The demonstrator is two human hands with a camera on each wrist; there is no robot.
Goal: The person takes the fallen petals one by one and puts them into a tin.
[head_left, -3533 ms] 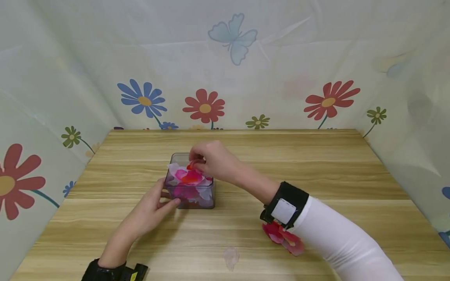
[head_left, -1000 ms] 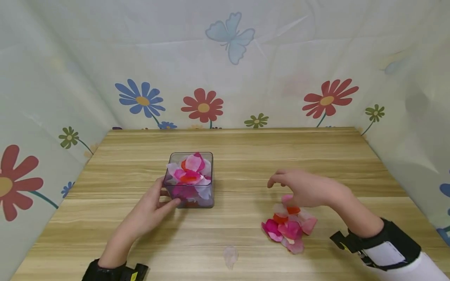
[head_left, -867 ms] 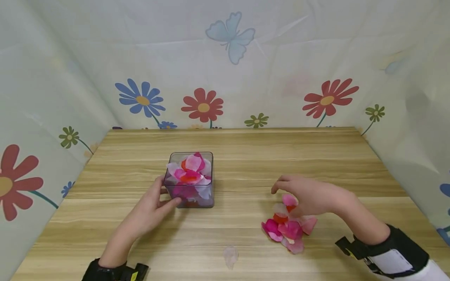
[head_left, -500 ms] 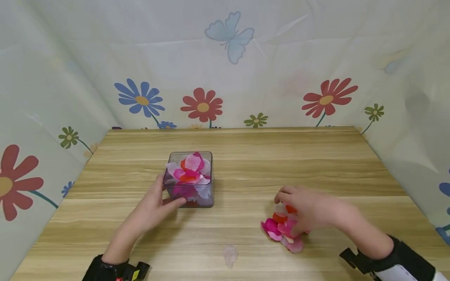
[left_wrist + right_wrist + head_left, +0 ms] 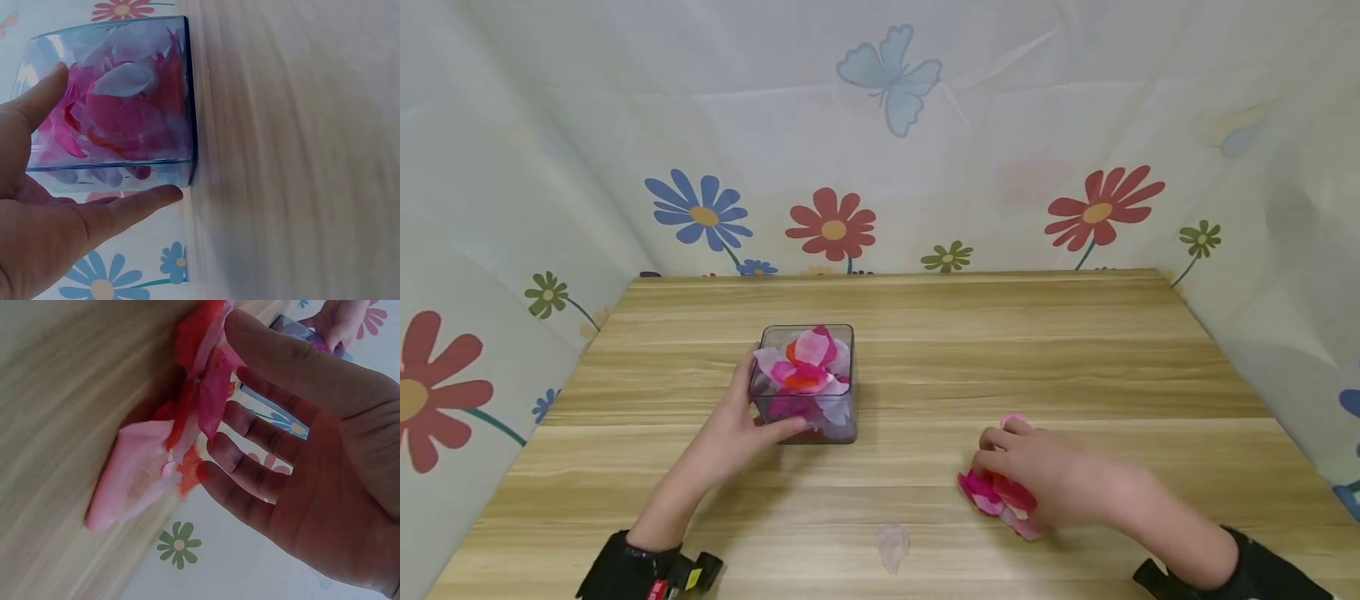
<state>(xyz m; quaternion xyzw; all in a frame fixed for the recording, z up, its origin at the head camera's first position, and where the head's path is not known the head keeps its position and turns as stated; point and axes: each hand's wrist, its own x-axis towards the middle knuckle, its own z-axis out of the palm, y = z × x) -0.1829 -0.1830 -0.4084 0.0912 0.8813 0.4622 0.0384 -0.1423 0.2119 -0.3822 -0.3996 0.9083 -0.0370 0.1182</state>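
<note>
A square, see-through plastic box [image 5: 842, 408] stands left of the table's middle, filled with pink, white and orange fabric petals [image 5: 808, 358]. My left hand [image 5: 737, 429] holds the box at its near left corner; in the left wrist view, the thumb [image 5: 47, 94] lies on one face and a finger along the adjoining side. At the right lies a small pile of loose petals [image 5: 981, 492]. My right hand [image 5: 1045, 475] is low over this pile, partly hiding it. In the right wrist view, the fingertips meet the pink and red petals [image 5: 215, 394], thumb and fingers apart.
A single pale petal [image 5: 892, 546] lies near the front of the wooden table [image 5: 925, 333], between the hands. Behind and beside the table hangs a white cloth [image 5: 1015, 108] printed with flowers and a butterfly.
My right hand has moved from above the box to the petal pile on the right, then lowered onto it. A pink petal now tops those in the box. My left thumb has slid slightly along the box.
</note>
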